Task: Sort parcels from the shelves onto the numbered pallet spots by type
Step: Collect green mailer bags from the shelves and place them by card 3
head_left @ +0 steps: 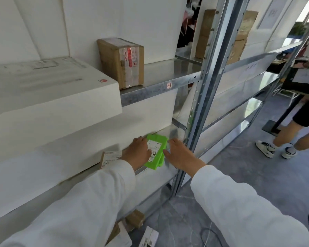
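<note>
Galvanised shelving, lower tier: we find the green parcel at the front edge. Our left hand and right hand clasp its opposite sides, evidently to lift it level.

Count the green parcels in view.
1: the green parcel on the lower shelf, gripped at its sides by the left hand and right hand. A green edge beneath it may be a second one, mostly hidden.

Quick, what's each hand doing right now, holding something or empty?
Left hand: grips the left edge of the green parcel.
Right hand: grips the same parcel's right edge, though blur softens the fingertips.
</note>
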### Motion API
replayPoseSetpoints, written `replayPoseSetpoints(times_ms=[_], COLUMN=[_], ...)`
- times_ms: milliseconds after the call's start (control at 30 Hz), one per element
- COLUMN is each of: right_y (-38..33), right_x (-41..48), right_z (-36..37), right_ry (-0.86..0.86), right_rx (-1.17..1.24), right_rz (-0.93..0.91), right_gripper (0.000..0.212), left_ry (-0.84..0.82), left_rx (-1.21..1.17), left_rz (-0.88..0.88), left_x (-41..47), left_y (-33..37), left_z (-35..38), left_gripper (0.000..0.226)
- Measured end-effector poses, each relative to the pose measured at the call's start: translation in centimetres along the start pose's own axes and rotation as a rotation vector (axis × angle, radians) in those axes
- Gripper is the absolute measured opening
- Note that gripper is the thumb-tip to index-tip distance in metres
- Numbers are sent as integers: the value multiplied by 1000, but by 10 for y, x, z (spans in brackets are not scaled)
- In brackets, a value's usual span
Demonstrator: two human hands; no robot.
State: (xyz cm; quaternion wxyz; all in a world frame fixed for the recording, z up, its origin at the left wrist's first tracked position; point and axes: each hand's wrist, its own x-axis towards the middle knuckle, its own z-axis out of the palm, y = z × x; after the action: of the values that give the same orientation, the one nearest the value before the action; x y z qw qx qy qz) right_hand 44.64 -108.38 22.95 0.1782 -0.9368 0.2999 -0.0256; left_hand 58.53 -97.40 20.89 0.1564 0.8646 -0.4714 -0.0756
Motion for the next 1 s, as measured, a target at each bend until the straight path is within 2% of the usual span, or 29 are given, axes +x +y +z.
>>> replayPoseSetpoints(times_ms=[133, 233, 367, 533, 633, 800, 1000], right_y=[18, 31, 50, 64, 71, 82, 86], right_x=[49, 78, 104, 132, 146, 157, 159], right_z=[1, 10, 39, 65, 72, 84, 92], right_ry=[-31, -67, -260, -356, -398, -414, -329], right_rx=[54, 53, 84, 110, 114, 193, 352], right_rz=[-4, -1, 27, 48, 95, 125, 199], right_gripper=[38, 41, 51, 48, 46, 38, 33], left_ry=[-58, -101, -163, -191, -178, -145, -26], left_rx=[1, 8, 28, -177, -267, -371, -607], left_rz=[-100, -190, -325, -467, -576, -682, -792], left_x=[29, 52, 67, 98, 109, 115, 123], left_y=[-5, -9, -6, -33, -44, -36, -14], left_z=[16, 28, 46, 92, 112, 130, 128], left_gripper=[38, 37, 37, 44, 36, 38, 32])
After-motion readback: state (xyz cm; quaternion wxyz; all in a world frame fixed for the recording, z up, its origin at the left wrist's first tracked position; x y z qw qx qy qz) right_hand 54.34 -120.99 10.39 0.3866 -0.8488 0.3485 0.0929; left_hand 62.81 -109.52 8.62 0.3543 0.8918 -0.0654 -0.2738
